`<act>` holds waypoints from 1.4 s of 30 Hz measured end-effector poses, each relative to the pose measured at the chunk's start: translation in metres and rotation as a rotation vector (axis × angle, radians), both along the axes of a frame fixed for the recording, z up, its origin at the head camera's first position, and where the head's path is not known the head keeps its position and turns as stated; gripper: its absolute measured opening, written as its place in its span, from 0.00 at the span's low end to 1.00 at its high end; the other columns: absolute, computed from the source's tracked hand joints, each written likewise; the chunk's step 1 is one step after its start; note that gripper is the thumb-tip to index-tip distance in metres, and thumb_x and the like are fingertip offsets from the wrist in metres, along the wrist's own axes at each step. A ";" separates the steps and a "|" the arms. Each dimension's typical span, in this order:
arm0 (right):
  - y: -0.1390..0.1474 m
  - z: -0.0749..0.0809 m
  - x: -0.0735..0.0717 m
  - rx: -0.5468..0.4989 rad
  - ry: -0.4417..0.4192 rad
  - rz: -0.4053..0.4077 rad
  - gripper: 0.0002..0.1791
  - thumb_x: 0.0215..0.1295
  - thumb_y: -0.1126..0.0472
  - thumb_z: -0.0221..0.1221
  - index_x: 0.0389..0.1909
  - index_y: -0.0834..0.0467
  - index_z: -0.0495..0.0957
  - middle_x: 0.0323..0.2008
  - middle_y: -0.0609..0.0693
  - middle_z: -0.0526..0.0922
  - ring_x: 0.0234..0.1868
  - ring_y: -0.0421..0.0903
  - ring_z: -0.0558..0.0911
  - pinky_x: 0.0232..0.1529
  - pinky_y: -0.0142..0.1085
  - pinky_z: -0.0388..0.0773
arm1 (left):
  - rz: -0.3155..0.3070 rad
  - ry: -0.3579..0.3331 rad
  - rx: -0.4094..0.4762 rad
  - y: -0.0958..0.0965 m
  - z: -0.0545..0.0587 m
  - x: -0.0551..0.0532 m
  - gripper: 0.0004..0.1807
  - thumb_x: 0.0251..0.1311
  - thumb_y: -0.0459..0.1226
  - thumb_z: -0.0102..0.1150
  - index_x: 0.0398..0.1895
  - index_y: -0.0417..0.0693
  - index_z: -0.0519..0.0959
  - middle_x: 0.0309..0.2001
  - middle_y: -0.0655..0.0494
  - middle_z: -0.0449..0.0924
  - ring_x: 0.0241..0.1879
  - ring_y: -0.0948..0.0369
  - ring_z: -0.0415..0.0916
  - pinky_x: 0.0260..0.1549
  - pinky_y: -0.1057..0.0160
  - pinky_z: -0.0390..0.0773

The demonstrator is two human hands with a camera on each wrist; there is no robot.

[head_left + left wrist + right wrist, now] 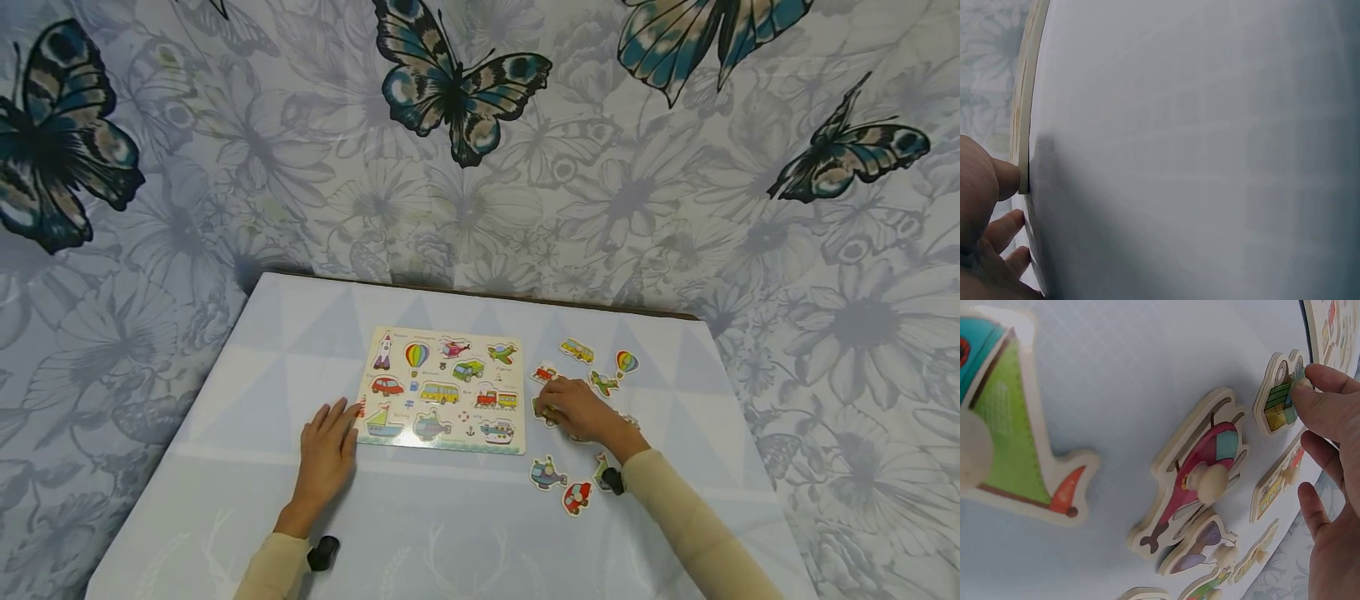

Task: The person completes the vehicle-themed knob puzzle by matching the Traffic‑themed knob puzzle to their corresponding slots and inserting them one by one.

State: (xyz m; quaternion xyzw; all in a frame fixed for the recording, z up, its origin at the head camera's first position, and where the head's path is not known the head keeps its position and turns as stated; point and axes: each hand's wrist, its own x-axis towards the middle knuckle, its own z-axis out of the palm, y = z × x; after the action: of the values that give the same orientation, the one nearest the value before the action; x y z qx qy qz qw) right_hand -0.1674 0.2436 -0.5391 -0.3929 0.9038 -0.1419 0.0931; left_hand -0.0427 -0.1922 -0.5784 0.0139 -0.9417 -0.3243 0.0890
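A flat puzzle board (412, 333) with vehicle pictures lies on the table. My left hand (324, 454) rests at its left edge, fingers extended; in the left wrist view the thumb (1007, 178) touches the board's side. To the right of the board, my right hand (583, 412) pinches the knob of a green truck puzzle piece (1277, 403) between thumb and forefinger. Near it lie a pink helicopter piece (1194, 469), a train piece (1272, 487) and a sailboat piece (1013, 419), each with a round knob. The right hand partly hides several pieces in the head view.
Beyond the right hand are a yellow bus piece (577, 350), a balloon piece (626, 362) and an airplane piece (602, 383). Closer in lie a blue-grey piece (547, 473) and a red car piece (577, 498). The table's (420, 508) far edge meets a butterfly-patterned wall (480, 217).
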 end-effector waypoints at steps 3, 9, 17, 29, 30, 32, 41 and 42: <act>0.000 0.000 -0.001 0.008 0.000 0.003 0.06 0.68 0.61 0.63 0.41 0.45 0.82 0.46 0.42 0.81 0.51 0.44 0.77 0.56 0.54 0.71 | 0.001 -0.012 0.000 0.000 0.001 0.000 0.23 0.69 0.30 0.53 0.67 0.38 0.72 0.70 0.31 0.65 0.71 0.32 0.54 0.63 0.26 0.49; -0.001 -0.001 0.000 0.004 -0.011 -0.005 0.06 0.68 0.61 0.63 0.40 0.46 0.82 0.44 0.41 0.81 0.50 0.44 0.76 0.53 0.51 0.71 | 0.002 -0.046 0.003 0.000 0.002 0.000 0.24 0.69 0.30 0.52 0.68 0.38 0.71 0.71 0.31 0.63 0.72 0.32 0.52 0.64 0.26 0.47; -0.003 -0.001 0.001 -0.021 -0.009 -0.006 0.06 0.67 0.63 0.64 0.40 0.48 0.82 0.43 0.42 0.82 0.48 0.43 0.76 0.50 0.46 0.73 | 0.010 -0.018 0.003 0.000 -0.001 0.002 0.24 0.68 0.30 0.54 0.67 0.38 0.72 0.70 0.31 0.65 0.71 0.32 0.53 0.63 0.25 0.47; -0.005 0.008 -0.005 -0.047 0.075 0.048 0.08 0.64 0.66 0.66 0.40 0.52 0.83 0.41 0.43 0.82 0.45 0.43 0.80 0.50 0.43 0.78 | 0.014 0.003 0.002 0.000 -0.003 0.001 0.24 0.67 0.30 0.55 0.66 0.38 0.72 0.70 0.31 0.65 0.71 0.31 0.54 0.62 0.23 0.47; -0.005 0.009 -0.006 -0.047 0.087 0.054 0.08 0.63 0.66 0.66 0.40 0.52 0.83 0.41 0.43 0.82 0.44 0.43 0.80 0.49 0.42 0.78 | 0.013 -0.002 0.002 0.000 -0.003 0.001 0.24 0.67 0.30 0.54 0.67 0.38 0.72 0.70 0.31 0.65 0.71 0.31 0.54 0.62 0.23 0.47; -0.007 0.012 -0.008 -0.057 0.110 0.069 0.08 0.63 0.67 0.66 0.40 0.52 0.83 0.41 0.44 0.82 0.44 0.43 0.80 0.48 0.42 0.79 | 0.011 -0.009 0.000 0.000 -0.002 0.001 0.24 0.68 0.30 0.54 0.67 0.38 0.72 0.70 0.31 0.65 0.71 0.31 0.54 0.62 0.23 0.47; -0.018 0.024 -0.018 -0.052 0.113 0.118 0.07 0.65 0.67 0.64 0.42 0.53 0.83 0.42 0.45 0.82 0.43 0.43 0.80 0.46 0.39 0.79 | 0.015 -0.011 0.001 -0.002 -0.005 0.001 0.24 0.68 0.31 0.54 0.67 0.40 0.72 0.70 0.32 0.64 0.71 0.32 0.53 0.63 0.24 0.46; -0.020 0.025 -0.019 -0.051 0.115 0.123 0.08 0.65 0.68 0.64 0.42 0.53 0.83 0.42 0.46 0.82 0.43 0.43 0.80 0.46 0.39 0.79 | 0.016 -0.008 0.002 -0.002 -0.006 0.001 0.24 0.68 0.31 0.54 0.67 0.39 0.72 0.70 0.32 0.64 0.71 0.32 0.53 0.63 0.23 0.46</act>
State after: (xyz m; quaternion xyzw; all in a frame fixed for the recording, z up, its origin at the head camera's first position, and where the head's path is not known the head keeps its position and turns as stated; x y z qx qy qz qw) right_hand -0.1866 0.2237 -0.5139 -0.4573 0.8780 -0.1360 0.0396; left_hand -0.0418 -0.1942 -0.5847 0.0229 -0.9415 -0.3244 0.0880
